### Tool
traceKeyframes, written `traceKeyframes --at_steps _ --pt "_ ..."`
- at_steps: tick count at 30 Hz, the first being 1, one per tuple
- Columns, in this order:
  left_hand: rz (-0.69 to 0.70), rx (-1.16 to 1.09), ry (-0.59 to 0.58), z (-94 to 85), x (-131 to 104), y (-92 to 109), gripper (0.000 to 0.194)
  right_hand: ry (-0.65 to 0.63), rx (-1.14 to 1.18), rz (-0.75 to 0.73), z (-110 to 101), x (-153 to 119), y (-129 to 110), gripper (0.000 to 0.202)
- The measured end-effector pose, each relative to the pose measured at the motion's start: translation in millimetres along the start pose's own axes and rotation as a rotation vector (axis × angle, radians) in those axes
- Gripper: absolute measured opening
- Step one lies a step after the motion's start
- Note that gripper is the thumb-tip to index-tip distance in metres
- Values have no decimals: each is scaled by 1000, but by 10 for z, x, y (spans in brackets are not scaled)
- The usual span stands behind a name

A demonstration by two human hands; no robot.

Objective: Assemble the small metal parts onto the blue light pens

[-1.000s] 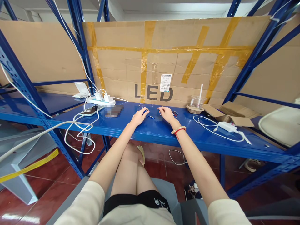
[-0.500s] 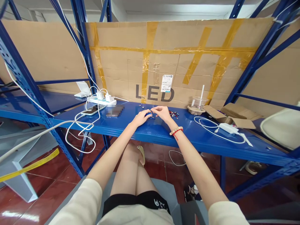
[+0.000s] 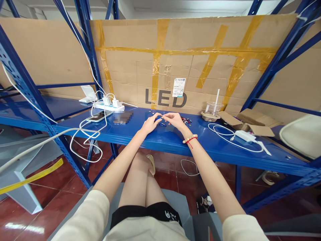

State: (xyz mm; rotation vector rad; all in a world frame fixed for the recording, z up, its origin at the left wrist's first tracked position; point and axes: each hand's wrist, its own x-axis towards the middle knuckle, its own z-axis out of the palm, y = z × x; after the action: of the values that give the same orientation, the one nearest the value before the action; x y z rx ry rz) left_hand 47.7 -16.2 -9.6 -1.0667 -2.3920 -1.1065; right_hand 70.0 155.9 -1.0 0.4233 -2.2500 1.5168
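My left hand (image 3: 149,124) and my right hand (image 3: 175,121) meet above the blue metal shelf (image 3: 155,139), fingertips almost touching. Between them I pinch a small blue part (image 3: 158,118) with a tiny silver piece at its end. Which fingers carry which piece is too small to tell. A second small blue part (image 3: 162,124) lies on the shelf just below the fingers. A small heap of red and dark parts (image 3: 186,120) lies right of my right hand. A beaded bracelet with a red string (image 3: 190,139) sits on my right wrist.
A taped cardboard sheet marked LED (image 3: 175,63) backs the shelf. To the left are a power strip with chargers (image 3: 109,105), a phone (image 3: 99,116) and white cables (image 3: 85,134). To the right stand a plastic cup with a straw (image 3: 212,108), a white charger with cable (image 3: 244,135) and flattened cardboard (image 3: 247,121).
My right hand moved left from the heap of parts to meet my left hand. Both hands lifted off the shelf and now pinch the small blue part between them.
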Motion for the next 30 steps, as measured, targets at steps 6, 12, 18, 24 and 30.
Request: traceKeyframes --at_steps 6,12,18,24,30 --pt "1 28 -2 -9 5 22 33 54 4 34 13 -19 -28 42" --pt "28 -38 22 41 64 -50 29 56 44 53 25 -29 -66 42" --pt "18 -65 20 48 63 -43 24 19 8 5 18 -9 -15 43" --pt "81 -118 -4 64 22 -25 19 -4 36 11 -1 27 64 42" --pt "123 -88 -47 49 -20 -6 16 -37 63 69 -14 8 43 43"
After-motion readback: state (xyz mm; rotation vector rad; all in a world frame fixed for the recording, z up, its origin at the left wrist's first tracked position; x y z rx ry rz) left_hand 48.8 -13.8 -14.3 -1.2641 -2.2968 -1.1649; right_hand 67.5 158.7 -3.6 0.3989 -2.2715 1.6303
